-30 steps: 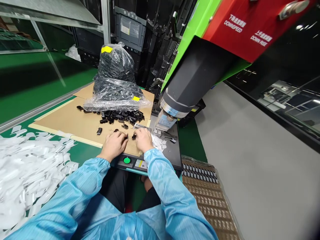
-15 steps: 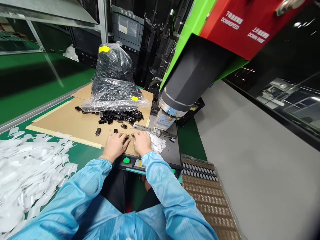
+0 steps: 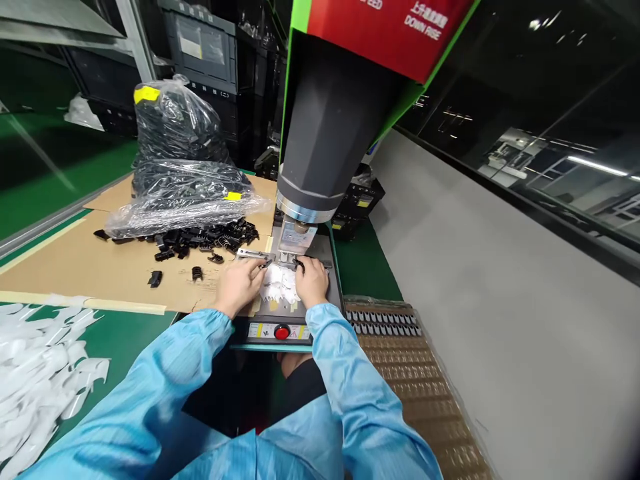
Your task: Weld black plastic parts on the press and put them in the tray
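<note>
My left hand is at the left of the press head, thumb and fingers closed on a small dark piece. On the other side, my right hand pinches a small black plastic part close beside the metal fixture under the head. White curved film pieces lie on the press base between my hands. A metal bar extends left from the fixture. The fingertips partly cover both held pieces, so their exact shape is hidden.
Loose black plastic parts lie on the cardboard before clear bags of dark parts. White film strips are heaped at the left. A red button sits on the front panel. A tray with rows of parts is at the right.
Both hands have moved from the cardboard's front edge to the press fixture, carrying small black parts, and are now further apart. The camera view has turned right.
</note>
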Demonstrator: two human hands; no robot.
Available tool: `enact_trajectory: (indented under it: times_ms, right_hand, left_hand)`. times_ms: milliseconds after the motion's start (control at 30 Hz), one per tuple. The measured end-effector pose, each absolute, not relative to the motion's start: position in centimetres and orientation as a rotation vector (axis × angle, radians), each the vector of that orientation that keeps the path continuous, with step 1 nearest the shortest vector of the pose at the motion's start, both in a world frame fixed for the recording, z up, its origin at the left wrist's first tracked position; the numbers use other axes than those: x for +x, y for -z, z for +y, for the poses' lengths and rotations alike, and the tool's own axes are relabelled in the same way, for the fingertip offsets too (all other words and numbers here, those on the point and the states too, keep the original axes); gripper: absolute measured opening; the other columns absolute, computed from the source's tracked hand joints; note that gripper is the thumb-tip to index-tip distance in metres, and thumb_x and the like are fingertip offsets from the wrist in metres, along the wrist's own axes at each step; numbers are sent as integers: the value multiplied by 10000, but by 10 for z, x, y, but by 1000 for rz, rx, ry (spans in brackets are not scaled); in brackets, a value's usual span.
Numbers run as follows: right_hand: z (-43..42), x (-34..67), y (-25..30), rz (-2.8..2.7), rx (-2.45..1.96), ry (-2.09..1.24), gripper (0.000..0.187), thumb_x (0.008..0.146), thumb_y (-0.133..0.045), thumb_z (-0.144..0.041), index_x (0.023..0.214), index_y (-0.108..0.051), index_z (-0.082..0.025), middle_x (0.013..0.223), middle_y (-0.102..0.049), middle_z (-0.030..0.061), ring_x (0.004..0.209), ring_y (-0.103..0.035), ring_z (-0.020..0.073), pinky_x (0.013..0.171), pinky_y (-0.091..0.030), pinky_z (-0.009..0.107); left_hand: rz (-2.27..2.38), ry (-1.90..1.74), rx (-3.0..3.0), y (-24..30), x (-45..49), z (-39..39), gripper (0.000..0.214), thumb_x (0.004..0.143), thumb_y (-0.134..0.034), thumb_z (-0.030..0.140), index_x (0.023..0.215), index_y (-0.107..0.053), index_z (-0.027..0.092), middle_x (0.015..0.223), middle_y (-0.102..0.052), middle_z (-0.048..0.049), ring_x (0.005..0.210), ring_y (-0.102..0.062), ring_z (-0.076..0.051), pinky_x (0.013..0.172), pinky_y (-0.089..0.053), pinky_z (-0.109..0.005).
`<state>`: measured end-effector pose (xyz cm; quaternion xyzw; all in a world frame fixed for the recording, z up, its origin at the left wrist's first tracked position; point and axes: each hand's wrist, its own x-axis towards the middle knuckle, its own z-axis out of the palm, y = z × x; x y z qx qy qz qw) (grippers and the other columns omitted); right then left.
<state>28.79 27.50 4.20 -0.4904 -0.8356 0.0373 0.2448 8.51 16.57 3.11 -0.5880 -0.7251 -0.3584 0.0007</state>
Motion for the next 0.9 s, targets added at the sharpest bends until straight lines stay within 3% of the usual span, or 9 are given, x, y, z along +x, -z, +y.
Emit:
enact_trajectory:
  times_ms: [233, 533, 700, 900]
  right_hand:
    - [280, 277, -33, -2375, -1270, -37, 321, 1113, -510, -398, 1345, -698, -281, 1216, -689, 120, 1137, -549, 307, 969, -412, 424]
    - [281, 274, -46, -2488, -1267, 58, 300, 1078, -550, -329, 1346, -657, -249, 1217, -650, 135, 1150, -520, 324, 972, -437, 447]
    - [269, 302, -38, -2324, -1141, -75, 435, 1032, -579, -264, 1465, -614, -236, 1386, -634, 134, 1236, -534, 322, 1074, -453, 460]
    - [261, 364, -5, -2073, -1052, -117, 406, 1008, -532, -241, 1391, -653, -184, 1324, -653, 164, 1245, -558, 334, 1111, -472, 522]
  left_hand:
    - [-2208, 745, -1993, -38, 114, 229, 377, 1055, -520, 474, 1188, -786, 241, 1151, -768, -151, 1069, -672, -366, 902, -482, -497]
    - [-2249, 488, -2042, -52, 123, 223, 444, 1073, -457, 504, 1333, -701, 239, 1303, -695, -155, 1186, -618, -359, 985, -463, -505]
    - [-2279, 713, -1947, -52, 94, 188, 523, 1059, -489, 501, 1466, -622, 200, 1418, -659, -150, 1291, -590, -344, 1082, -458, -477]
    - [-2710, 553, -1171, -35, -29, 91, 525, 998, -523, 524, 1364, -670, 177, 1346, -661, -218, 1246, -597, -434, 1023, -481, -570]
